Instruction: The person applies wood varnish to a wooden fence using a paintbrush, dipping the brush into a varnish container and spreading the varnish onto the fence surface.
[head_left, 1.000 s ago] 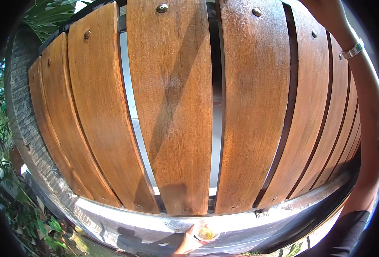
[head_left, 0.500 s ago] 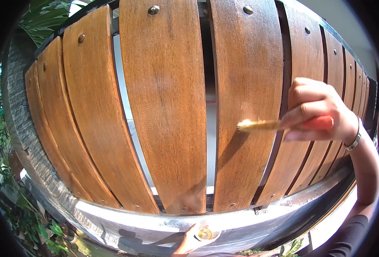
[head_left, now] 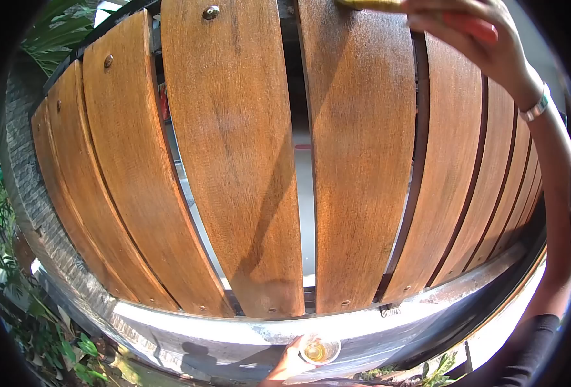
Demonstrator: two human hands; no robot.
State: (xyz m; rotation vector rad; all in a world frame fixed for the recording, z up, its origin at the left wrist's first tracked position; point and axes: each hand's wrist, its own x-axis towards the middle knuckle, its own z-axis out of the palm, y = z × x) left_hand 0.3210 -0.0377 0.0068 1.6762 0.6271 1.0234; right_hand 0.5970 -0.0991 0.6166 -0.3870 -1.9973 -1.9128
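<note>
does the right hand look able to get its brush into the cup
Probably yes, if the right hand lowers the brush: the left hand holds the clear cup low, open top up, and nothing shows in between.

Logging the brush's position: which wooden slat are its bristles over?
The broad slat immediately right of the central gap; only its upper part has the brush bristles over it.

A red-handled brush (head_left: 379, 5) points sideways over an upright brown slat (head_left: 363, 161); a cup (head_left: 334, 350) holds amber liquid (head_left: 314, 351).

No readable text, labels, brands, numbers or signs on slats, brush or cup.
</note>
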